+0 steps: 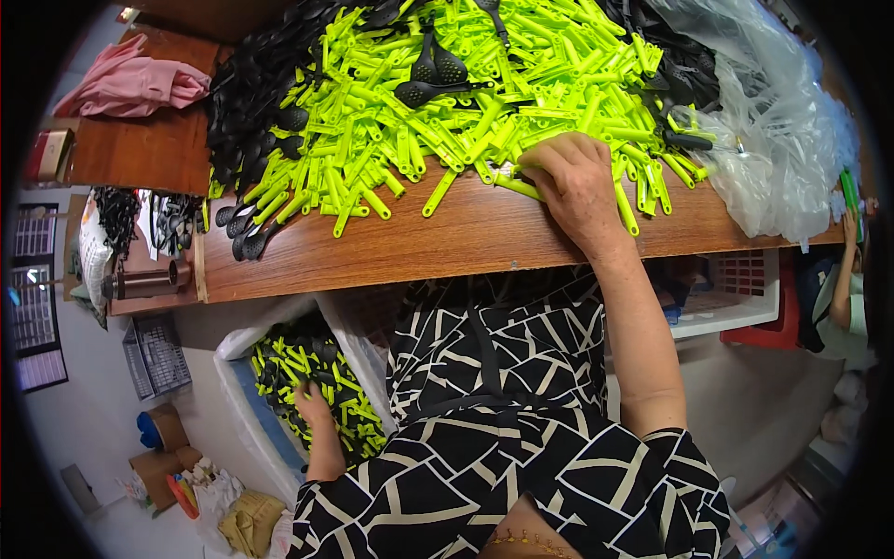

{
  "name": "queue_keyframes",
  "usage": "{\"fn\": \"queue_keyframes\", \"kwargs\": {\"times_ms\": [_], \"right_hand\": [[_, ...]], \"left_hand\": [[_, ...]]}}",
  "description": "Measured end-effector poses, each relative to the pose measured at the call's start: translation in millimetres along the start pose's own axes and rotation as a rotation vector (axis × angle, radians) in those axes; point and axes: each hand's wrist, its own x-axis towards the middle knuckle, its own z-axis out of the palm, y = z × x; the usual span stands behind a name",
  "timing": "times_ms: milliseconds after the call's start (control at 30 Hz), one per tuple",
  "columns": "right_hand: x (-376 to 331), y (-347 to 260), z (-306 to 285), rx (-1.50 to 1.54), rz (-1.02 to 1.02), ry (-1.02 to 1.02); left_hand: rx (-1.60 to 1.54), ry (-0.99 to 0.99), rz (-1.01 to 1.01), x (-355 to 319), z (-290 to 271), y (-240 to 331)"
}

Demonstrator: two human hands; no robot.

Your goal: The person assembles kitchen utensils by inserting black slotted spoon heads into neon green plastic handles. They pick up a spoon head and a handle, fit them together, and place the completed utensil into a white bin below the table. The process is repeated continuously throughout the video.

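My right hand rests at the near edge of a big heap of lime-green plastic handles on the wooden table. Its fingers are bent and pressed together around one lime-green handle, whose end sticks out to the left. Down to the left, my left hand reaches into a lined bin full of black utensils with lime-green handles. What its fingers do among these pieces is too small to make out. Several black slotted spoons lie on top of the heap.
Black spoon heads pile up left of the heap. A clear plastic bag covers the table's right end. A pink cloth lies on a wooden surface at left. A white crate stands under the table; another person's arm shows far right.
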Motion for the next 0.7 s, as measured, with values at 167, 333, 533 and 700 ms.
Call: {"fn": "queue_keyframes", "kwargs": {"times_ms": [167, 333, 533, 700], "right_hand": [[-1, -1, -2, 0.06, 0.015, 0.106], [-1, -6, -7, 0.097, -0.047, 0.205], [-3, -6, -3, 0.282, -0.062, 0.126], [-2, -6, -8, 0.292, -0.061, 0.1]], "left_hand": [[-0.395, 0.26, 0.701, 35, -44, 223], [-0.243, 0.353, 1.203, 23, -74, 371], [-0.241, 0.208, 1.355, 49, -53, 462], [-0.261, 0.085, 1.451, -4, -25, 574]]}}
